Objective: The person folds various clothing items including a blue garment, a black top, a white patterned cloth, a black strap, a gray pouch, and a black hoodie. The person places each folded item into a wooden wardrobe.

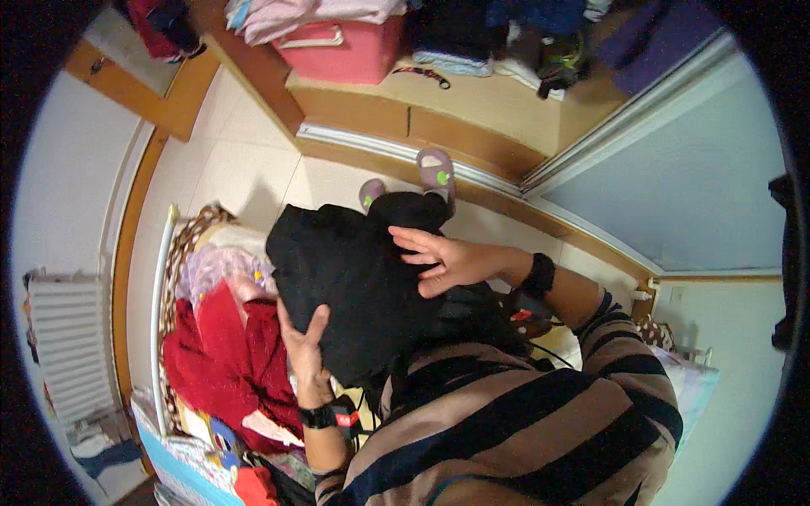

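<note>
A black cloth garment (354, 284) lies spread across the lap of the person wearing the camera. My left hand (305, 348) is at its left edge, thumb over the cloth and forefinger along the side. The other fingers are hidden, so a grip cannot be made out. Over the garment's upper right part is my right hand (452, 259), palm down with its fingers apart and nothing held in them. Whether it presses on the cloth is unclear. Red clothing (234, 360) lies close beside my left hand, with a pale lilac cloth (221, 269) above it.
A white metal rail (163, 316) bounds the clothes on the left. Ahead is an open wardrobe with a pink storage box (345, 54), folded clothes (452, 62) and a sliding door (683, 158). Slippered feet (436, 171) rest on the tiled floor (243, 167). A radiator (69, 348) is at far left.
</note>
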`<move>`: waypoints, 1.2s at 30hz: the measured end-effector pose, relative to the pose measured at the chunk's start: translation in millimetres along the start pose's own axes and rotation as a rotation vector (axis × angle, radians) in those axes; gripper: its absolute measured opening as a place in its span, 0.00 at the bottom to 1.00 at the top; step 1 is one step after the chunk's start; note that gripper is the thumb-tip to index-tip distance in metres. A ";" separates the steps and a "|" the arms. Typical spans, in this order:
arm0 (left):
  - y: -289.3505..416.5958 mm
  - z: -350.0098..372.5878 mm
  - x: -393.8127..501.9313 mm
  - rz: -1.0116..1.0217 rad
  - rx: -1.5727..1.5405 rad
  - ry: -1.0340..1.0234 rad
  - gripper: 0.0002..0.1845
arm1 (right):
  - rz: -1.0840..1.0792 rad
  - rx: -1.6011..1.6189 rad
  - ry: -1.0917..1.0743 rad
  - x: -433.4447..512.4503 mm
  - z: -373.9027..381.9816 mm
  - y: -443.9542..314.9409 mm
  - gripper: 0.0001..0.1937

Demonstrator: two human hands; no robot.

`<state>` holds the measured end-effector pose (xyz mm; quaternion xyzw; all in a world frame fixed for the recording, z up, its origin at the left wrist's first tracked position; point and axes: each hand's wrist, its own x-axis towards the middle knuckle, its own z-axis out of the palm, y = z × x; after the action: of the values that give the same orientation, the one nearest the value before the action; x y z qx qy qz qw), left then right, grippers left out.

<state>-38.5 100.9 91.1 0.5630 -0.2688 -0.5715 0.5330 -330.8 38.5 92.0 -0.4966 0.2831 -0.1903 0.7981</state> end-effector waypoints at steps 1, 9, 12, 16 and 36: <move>8.1 2.3 -0.5 0.053 -0.020 0.018 0.40 | 0.034 0.017 0.097 3.3 0.9 5.2 0.52; 39.5 40.9 13.6 0.082 -0.079 -0.187 0.40 | 0.009 0.638 0.063 0.0 -3.0 23.3 0.47; 36.1 67.1 18.4 0.133 0.086 -0.312 0.41 | -0.064 0.566 0.275 -7.2 -5.1 6.2 0.33; 28.5 95.3 34.3 0.082 0.100 -0.405 0.43 | -0.087 0.425 0.491 -19.8 -26.2 -15.7 0.36; -79.3 19.9 88.9 -0.013 0.099 -0.205 0.39 | -0.729 0.246 1.048 7.9 -382.5 -219.2 0.41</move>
<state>-63.4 36.8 -8.2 0.5290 -0.3461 -0.6156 0.4707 -574.8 -323.3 154.8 -0.3070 0.4244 -0.6970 0.4897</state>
